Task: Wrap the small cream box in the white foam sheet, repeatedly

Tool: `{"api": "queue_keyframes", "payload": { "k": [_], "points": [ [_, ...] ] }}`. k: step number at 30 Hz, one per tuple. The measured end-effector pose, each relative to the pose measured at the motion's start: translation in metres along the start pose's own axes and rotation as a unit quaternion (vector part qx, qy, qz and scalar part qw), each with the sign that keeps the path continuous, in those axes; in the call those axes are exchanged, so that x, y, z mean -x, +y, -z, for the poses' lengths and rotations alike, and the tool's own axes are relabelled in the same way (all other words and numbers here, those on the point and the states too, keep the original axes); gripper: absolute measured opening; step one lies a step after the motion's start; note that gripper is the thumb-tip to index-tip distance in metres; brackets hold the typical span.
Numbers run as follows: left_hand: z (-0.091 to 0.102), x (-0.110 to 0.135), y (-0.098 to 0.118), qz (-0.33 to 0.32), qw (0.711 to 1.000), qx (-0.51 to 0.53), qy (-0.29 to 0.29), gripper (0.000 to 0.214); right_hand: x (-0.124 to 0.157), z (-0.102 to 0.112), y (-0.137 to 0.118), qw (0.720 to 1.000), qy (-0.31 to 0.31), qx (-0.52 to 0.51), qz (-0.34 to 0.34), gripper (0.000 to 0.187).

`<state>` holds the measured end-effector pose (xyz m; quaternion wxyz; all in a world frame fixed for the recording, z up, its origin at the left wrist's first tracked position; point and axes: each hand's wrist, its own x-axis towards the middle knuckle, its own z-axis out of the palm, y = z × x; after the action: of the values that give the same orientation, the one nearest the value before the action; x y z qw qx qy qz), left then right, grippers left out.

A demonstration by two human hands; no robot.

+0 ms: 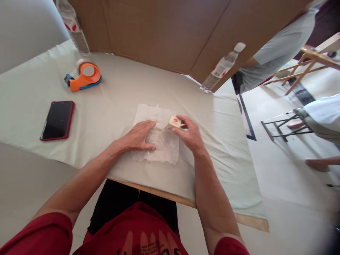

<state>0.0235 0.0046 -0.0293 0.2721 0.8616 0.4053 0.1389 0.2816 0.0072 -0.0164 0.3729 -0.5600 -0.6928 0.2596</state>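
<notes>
A sheet of bubble wrap (162, 150) lies flat on the cloth-covered table in front of me. My left hand (139, 136) rests on its left part, palm down with the fingers stretched out and the thumb apart. At the sheet's right side, my right hand (189, 132) grips a small pale yellow box (174, 122) between thumb and fingers. Red print shows on the face of the box turned up toward me. Whether the box touches the wrap beneath it, I cannot tell.
An orange and blue tape dispenser (86, 76) and a red-cased phone (57, 120) lie to the left. Two water bottles (74, 30) (221, 67) stand against a tall cardboard panel (159, 32) at the back. Other people sit or stand at right, near folding stools (289, 125).
</notes>
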Motion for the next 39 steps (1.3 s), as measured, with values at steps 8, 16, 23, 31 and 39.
{"api": "queue_keyframes", "payload": {
  "k": [8,16,23,31,39],
  "points": [
    [0.005,0.001,0.003,0.014,0.998,-0.055,-0.016,0.108,-0.004,0.045,0.056,0.978,0.078,0.157,-0.112,0.061],
    [0.004,0.002,-0.005,-0.017,0.998,-0.056,-0.023,0.112,0.004,0.004,-0.006,0.976,0.132,0.126,0.12,0.033],
    [0.007,0.003,-0.014,-0.002,0.996,-0.074,-0.043,0.118,0.017,-0.052,-0.014,0.959,-0.125,0.234,0.096,0.057],
    [0.014,0.005,-0.015,0.006,0.996,-0.076,-0.038,0.114,0.015,-0.048,0.004,0.973,-0.09,0.19,0.094,0.056],
    [0.013,0.005,-0.016,0.03,0.995,-0.092,0.007,0.083,0.013,-0.046,0.007,0.984,0.002,0.156,0.092,0.034]
  ]
}}
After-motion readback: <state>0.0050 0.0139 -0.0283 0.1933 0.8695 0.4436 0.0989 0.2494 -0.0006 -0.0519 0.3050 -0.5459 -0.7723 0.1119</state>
